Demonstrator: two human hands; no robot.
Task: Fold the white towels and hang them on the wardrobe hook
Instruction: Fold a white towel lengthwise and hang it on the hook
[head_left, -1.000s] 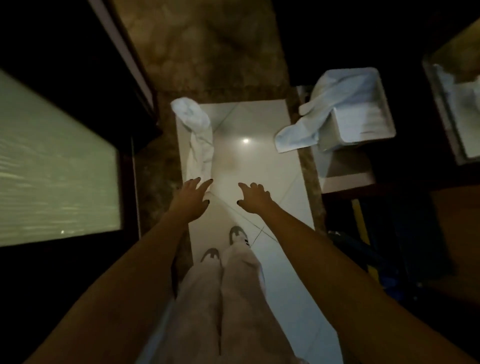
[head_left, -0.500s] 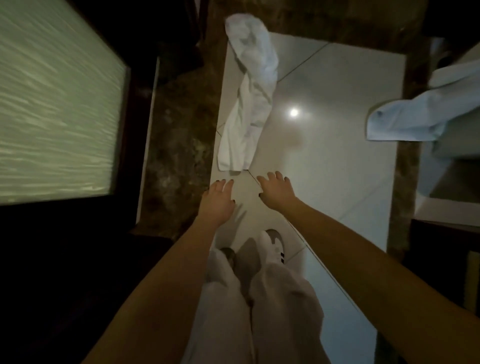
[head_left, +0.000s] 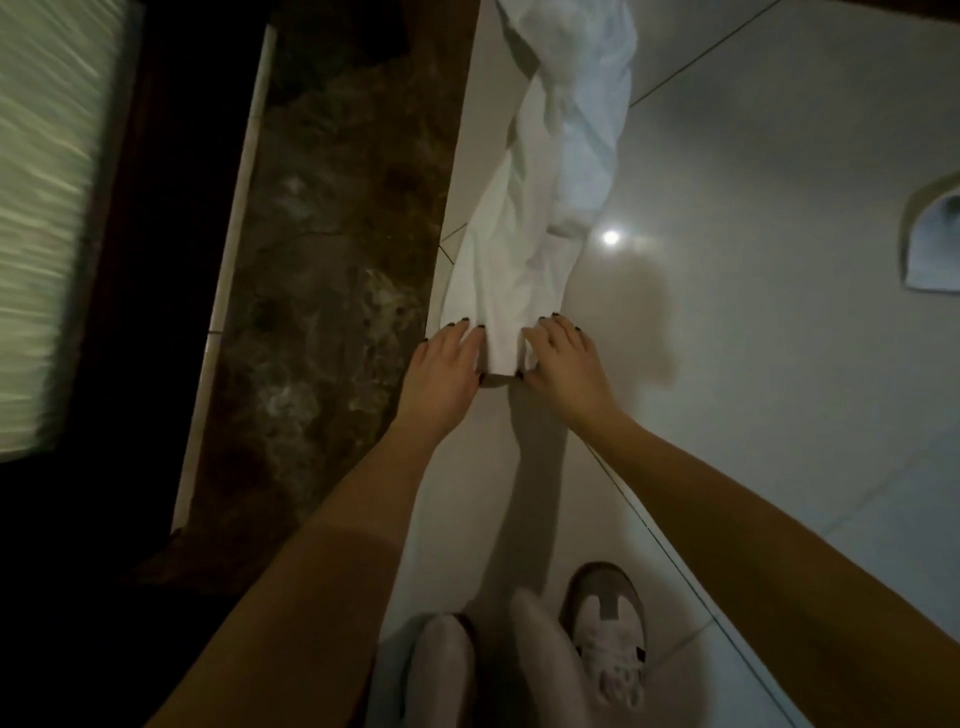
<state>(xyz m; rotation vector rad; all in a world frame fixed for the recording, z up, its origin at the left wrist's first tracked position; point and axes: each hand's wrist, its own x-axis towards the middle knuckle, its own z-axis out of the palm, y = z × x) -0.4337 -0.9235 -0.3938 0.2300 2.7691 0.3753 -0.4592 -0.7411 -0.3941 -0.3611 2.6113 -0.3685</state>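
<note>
- Pale glossy floor tiles (head_left: 753, 415) fill the dim room, with a dark mottled marble strip (head_left: 332, 291) along their left edge.
- Half a second ago both hands hovered short of the cloth; now they are on it, and the view sits lower and closer.
- The long, rumpled white cotton towel (head_left: 524, 249) lies on the floor along that left edge. Its long axis runs away from the person, with the near hem squared off and the far end bunched.
- The left hand (head_left: 444, 369) covers the near left corner and the right hand (head_left: 563, 364) the near right corner.
- Their fingers lie almost straight on top, thumbs at the hem. I cannot tell whether they are pinching the cloth.
</note>
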